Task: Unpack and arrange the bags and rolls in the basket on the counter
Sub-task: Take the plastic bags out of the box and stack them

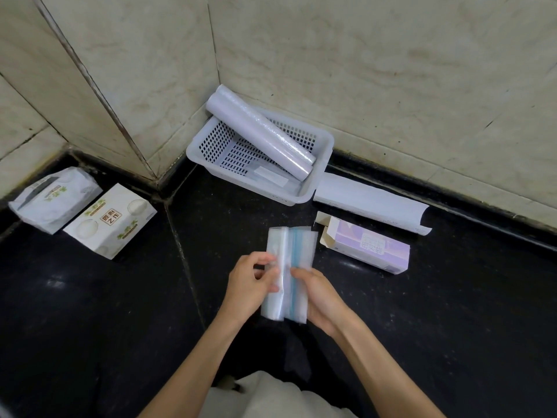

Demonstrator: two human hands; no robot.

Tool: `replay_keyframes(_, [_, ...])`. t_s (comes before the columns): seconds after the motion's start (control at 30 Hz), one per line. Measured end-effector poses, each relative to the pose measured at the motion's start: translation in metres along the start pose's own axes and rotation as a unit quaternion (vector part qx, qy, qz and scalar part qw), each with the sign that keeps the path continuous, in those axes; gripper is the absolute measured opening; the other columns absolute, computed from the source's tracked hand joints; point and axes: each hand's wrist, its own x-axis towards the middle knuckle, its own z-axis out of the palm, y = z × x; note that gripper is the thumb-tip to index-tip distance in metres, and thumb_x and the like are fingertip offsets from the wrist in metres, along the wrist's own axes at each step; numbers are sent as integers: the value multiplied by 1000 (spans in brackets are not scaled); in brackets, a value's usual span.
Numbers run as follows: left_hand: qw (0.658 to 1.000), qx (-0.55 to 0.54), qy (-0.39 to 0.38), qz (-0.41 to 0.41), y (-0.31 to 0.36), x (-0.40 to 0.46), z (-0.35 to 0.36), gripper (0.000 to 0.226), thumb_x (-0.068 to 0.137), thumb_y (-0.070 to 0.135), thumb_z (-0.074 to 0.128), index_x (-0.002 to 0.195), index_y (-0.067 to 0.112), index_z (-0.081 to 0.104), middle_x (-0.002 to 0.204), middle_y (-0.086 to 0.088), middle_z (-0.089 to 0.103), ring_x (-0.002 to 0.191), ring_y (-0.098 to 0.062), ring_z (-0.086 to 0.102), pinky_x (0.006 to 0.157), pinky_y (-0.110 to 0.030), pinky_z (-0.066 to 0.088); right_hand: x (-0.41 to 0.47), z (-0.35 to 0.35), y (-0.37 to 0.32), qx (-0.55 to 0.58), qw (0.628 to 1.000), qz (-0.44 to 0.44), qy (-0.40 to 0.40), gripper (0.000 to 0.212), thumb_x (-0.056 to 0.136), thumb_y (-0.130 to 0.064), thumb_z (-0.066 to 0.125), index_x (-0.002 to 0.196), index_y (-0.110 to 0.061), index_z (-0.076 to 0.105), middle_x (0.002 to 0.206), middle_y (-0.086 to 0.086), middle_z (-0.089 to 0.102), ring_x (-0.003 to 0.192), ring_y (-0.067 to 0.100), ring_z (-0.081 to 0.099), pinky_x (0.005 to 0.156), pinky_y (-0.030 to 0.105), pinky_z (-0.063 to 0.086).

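A folded stack of clear zip bags (291, 257) with a blue seal strip is held upright over the black counter. My left hand (250, 286) pinches its left fold and my right hand (321, 297) grips its right side. A white perforated basket (211, 143) stands in the wall corner. Two white rolls (262, 131) lean across it, their upper ends over the back rim. A small flat white packet (269, 176) lies on the basket floor. An opened purple box (370, 247) lies to the right of the bags.
A long white wrapper or carton sleeve (373, 202) lies along the wall beside the basket. At the left stand a white box (111, 220) and a white soft pack (54, 197). Tiled walls close the back and left of the black counter (90, 312).
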Motion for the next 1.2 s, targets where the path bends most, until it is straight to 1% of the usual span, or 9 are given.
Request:
replay_keyframes(0.13, [998,12,5,-60,-2,6,-10,44,77,26,72,112,24,46,107,3,54,87,-11,57,69,-24,49,-2,-4,0,37,999,9,-10,30,93,-18,47,122,-12,54,116,19,64,105,32,63,92,46,51])
replay_keyframes(0.2, [998,-6,-13,-68,-1,8,-12,37,75,30,73,104,23,52,99,6,60,89,-11,60,68,-21,46,-1,-4,-3,44,999,2,-22,31,93,-18,48,122,-11,53,118,19,63,108,32,62,96,47,48])
replay_keyframes(0.43, [977,169,112,64,13,9,-1,16,80,22,66,86,22,51,82,4,56,71,-11,56,62,-28,49,5,19,-9,-110,991,-44,65,28,96,-15,42,102,0,65,106,21,68,95,24,66,91,41,53])
replay_keyframes(0.53, [977,162,73,117,14,11,3,16,82,21,66,95,20,59,91,7,56,75,-5,56,64,-15,48,9,21,-18,-44,998,-37,34,36,99,-25,39,109,-2,65,105,15,71,98,21,68,89,34,54])
replay_keyframes(0.63, [980,124,-35,149,16,18,0,30,87,14,60,118,16,61,112,12,55,101,-4,58,83,-10,47,16,12,-31,-29,998,-51,24,39,98,-27,40,108,3,63,102,17,71,97,21,69,85,27,55])
replay_keyframes(0.73, [969,141,-78,189,23,29,-8,43,91,5,50,132,17,49,131,20,43,124,-1,40,104,-14,34,31,3,-50,-51,995,-73,51,34,98,-17,41,108,11,58,110,28,64,104,30,64,95,38,51])
replay_keyframes(0.87, [938,182,-89,283,42,57,-16,53,90,-4,46,140,12,35,144,20,23,131,9,19,104,2,13,58,7,-95,-133,980,-129,69,21,95,-12,46,107,1,57,108,23,65,105,34,62,95,45,50])
replay_keyframes(1.0, [920,212,-58,324,61,103,-29,44,90,0,47,133,12,48,145,15,29,134,4,22,107,-2,14,102,15,-156,-271,935,-201,110,17,94,-11,46,109,-5,51,104,22,64,95,35,64,84,48,53])
replay_keyframes(1.2, [886,354,20,299,41,166,-61,36,91,7,51,128,5,53,137,-15,49,133,-29,39,115,-45,25,186,18,-214,-541,819,-170,86,21,88,-2,46,68,1,52,68,14,52,59,22,47,62,32,40])
